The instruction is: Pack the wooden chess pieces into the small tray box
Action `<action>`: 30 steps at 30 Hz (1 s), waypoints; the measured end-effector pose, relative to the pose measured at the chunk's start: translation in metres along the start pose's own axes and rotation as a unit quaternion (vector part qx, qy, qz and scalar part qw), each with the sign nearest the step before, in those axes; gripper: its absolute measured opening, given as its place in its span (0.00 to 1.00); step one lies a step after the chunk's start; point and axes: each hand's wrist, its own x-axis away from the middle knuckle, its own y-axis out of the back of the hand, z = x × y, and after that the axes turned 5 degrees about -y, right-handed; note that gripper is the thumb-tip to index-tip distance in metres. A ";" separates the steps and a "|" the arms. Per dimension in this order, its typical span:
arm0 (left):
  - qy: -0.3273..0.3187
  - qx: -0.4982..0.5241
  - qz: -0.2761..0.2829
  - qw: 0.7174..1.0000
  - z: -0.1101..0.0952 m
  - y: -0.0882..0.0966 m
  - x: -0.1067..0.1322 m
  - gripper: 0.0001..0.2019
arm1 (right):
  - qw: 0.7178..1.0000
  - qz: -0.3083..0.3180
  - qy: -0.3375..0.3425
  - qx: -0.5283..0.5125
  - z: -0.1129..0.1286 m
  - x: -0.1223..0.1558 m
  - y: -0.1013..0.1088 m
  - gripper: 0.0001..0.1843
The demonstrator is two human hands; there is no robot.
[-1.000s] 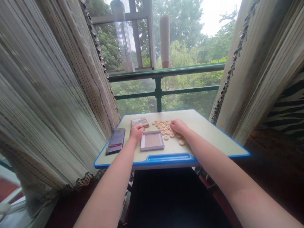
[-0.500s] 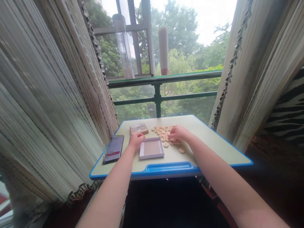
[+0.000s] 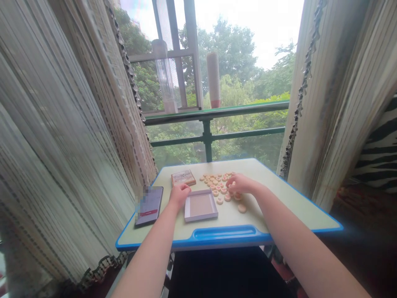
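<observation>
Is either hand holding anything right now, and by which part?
The left hand rests at the far left corner of the shallow box tray. The right hand lies over the round pieces; any grip is hidden.

The surface (image 3: 279, 194) is pale cream with a bright blue rim. The discs (image 3: 217, 184) are light tan with red marks, the tray (image 3: 200, 205) lilac-white with a tan floor, the phone (image 3: 149, 199) dark with a red stripe, the curtains (image 3: 62, 124) beige-striped, the railing (image 3: 217, 114) green.
</observation>
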 end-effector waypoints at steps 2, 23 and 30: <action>0.000 0.003 0.002 1.000 0.001 -0.001 0.000 0.06 | 1.000 -0.007 0.008 0.002 -0.001 -0.001 -0.001 0.13; -0.002 -0.009 0.011 1.000 0.005 -0.002 -0.003 0.06 | 0.997 -0.038 0.038 -0.059 0.001 -0.003 -0.008 0.13; -0.007 -0.014 0.015 1.000 0.004 -0.002 -0.003 0.06 | 0.995 -0.063 0.064 -0.038 -0.001 -0.010 -0.017 0.08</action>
